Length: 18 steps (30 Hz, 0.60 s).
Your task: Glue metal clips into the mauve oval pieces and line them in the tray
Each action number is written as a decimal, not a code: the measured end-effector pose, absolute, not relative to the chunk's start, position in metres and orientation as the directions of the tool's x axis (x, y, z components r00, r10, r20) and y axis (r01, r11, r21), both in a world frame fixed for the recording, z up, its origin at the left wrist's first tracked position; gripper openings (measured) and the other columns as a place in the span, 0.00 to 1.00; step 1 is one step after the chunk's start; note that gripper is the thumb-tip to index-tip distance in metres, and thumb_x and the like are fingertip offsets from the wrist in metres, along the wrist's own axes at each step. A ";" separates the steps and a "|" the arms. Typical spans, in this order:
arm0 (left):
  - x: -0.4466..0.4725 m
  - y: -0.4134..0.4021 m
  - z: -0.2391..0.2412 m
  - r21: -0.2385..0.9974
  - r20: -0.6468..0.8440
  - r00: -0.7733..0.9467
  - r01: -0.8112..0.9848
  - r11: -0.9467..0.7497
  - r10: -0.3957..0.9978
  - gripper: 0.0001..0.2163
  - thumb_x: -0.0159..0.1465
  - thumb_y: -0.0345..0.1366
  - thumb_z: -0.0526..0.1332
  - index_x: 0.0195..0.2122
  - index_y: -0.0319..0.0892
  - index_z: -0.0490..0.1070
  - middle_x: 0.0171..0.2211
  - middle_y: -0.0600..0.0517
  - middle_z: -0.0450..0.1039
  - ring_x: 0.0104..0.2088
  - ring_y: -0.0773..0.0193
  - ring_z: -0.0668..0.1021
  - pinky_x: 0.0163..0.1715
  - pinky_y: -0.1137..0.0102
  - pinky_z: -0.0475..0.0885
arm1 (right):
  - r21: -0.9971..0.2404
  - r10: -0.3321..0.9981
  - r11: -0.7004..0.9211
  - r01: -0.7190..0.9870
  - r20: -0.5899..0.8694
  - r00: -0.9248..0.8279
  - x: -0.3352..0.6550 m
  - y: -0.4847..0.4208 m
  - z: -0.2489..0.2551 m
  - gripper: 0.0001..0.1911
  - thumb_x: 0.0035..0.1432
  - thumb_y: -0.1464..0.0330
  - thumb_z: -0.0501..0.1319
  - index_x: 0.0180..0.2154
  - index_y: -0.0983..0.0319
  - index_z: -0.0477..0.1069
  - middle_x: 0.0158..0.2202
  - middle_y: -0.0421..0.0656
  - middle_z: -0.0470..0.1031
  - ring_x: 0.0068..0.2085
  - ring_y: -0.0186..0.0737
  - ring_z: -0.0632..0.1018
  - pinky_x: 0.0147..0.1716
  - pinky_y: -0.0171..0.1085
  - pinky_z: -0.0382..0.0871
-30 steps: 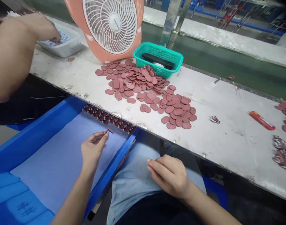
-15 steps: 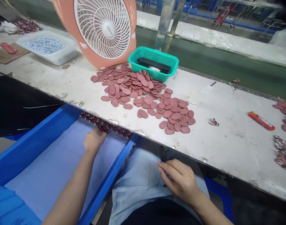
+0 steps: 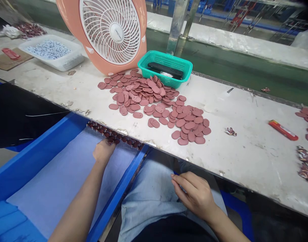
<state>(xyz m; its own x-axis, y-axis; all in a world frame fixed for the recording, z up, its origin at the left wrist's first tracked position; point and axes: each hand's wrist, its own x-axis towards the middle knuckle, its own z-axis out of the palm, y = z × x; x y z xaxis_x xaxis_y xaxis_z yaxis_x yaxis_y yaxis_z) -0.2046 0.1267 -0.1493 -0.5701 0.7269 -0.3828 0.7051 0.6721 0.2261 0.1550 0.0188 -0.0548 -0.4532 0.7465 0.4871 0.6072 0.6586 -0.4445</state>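
Observation:
My left hand (image 3: pixel 103 150) reaches into the blue tray (image 3: pixel 40 148) on my left, with its fingertips at a row of dark red pieces (image 3: pixel 112 135) lined up along the tray's far wall under the table edge. The fingers are curled and mostly hidden, so what they hold cannot be made out. My right hand (image 3: pixel 194 193) rests on my lap on light blue cloth (image 3: pixel 148 195), fingers lying loosely together, holding nothing that I can see. A heap of pink oval pieces (image 3: pixel 156 101) lies on the white table (image 3: pixel 244 151) ahead.
An orange fan (image 3: pixel 105 33) stands behind the heap, beside a green basket (image 3: pixel 166 67). A white tray (image 3: pixel 53 52) sits far left. A red lighter (image 3: pixel 282 130) and more pieces (image 3: pixel 306 164) lie at the right. A neighbour's dark clothing (image 3: pixel 17 114) is at the left.
My left hand carried a small piece forward to the row at the tray's far wall. The neighbour's arm left the view. My right hand shifted slightly right on my lap.

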 end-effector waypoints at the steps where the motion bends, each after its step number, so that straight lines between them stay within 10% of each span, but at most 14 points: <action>1: -0.205 0.127 -0.150 0.231 -0.380 -0.572 0.702 0.673 0.727 0.18 0.66 0.46 0.61 0.53 0.42 0.71 0.50 0.45 0.75 0.47 0.53 0.78 0.46 0.52 0.75 | -0.446 0.747 0.658 0.607 0.488 -0.451 0.155 0.019 -0.055 0.08 0.61 0.77 0.64 0.43 0.65 0.74 0.29 0.43 0.76 0.27 0.35 0.74 0.27 0.35 0.69; 18: -0.214 0.117 -0.129 0.343 -0.110 -0.655 0.681 0.647 0.748 0.19 0.64 0.51 0.55 0.48 0.49 0.79 0.42 0.44 0.82 0.46 0.40 0.80 0.41 0.52 0.76 | -0.398 0.762 0.615 0.680 0.522 -0.383 0.178 0.015 -0.043 0.08 0.61 0.78 0.64 0.43 0.65 0.74 0.32 0.45 0.79 0.29 0.35 0.77 0.29 0.35 0.73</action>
<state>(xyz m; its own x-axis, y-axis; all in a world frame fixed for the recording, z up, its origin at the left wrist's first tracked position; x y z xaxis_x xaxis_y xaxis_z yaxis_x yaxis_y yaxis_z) -0.2144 0.1173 -0.1285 -0.6549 0.7476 -0.1099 0.6809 0.6470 0.3432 0.1783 0.0152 -0.0435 -0.3833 0.7618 0.5222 0.6804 0.6153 -0.3981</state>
